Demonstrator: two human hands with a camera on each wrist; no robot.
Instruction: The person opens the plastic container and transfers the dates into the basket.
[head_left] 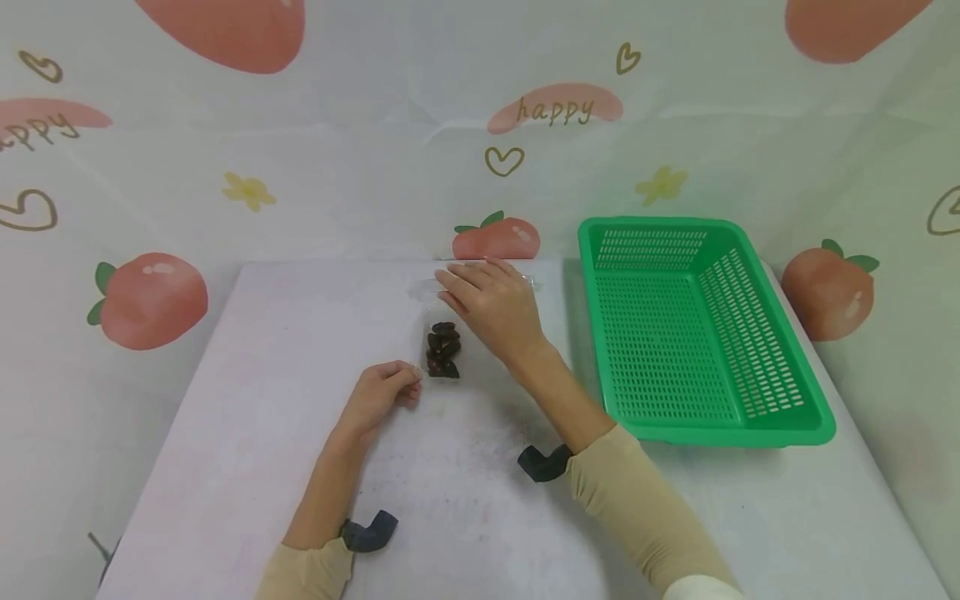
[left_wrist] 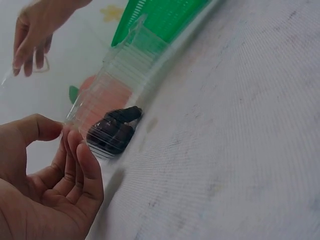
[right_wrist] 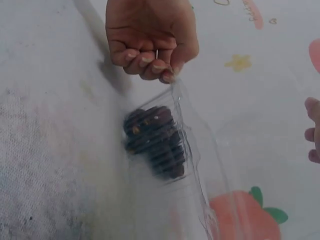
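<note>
A clear plastic box (left_wrist: 125, 65) with ribbed walls lies on the table, several dark brown, glossy, oblong pieces like dates (head_left: 443, 350) at its near end. My left hand (head_left: 384, 393) is at the box's near left corner, thumb and forefinger pinching its thin rim; the left wrist view shows this grip (left_wrist: 55, 170) up close. At the box's far end, my right hand (head_left: 491, 308) hovers with fingers extended and slightly bent, overlapping a strip of clear plastic (head_left: 426, 288). In the right wrist view only the right hand's fingertips (right_wrist: 313, 134) show at the right edge, apart from each other.
A green plastic basket (head_left: 708, 435) with slotted walls stands on the right of the white table (head_left: 247, 433). Behind the table hangs a pale sheet (head_left: 360, 167) printed with fruit and hearts. Dark curved bands (head_left: 543, 463) stick out at both wrists.
</note>
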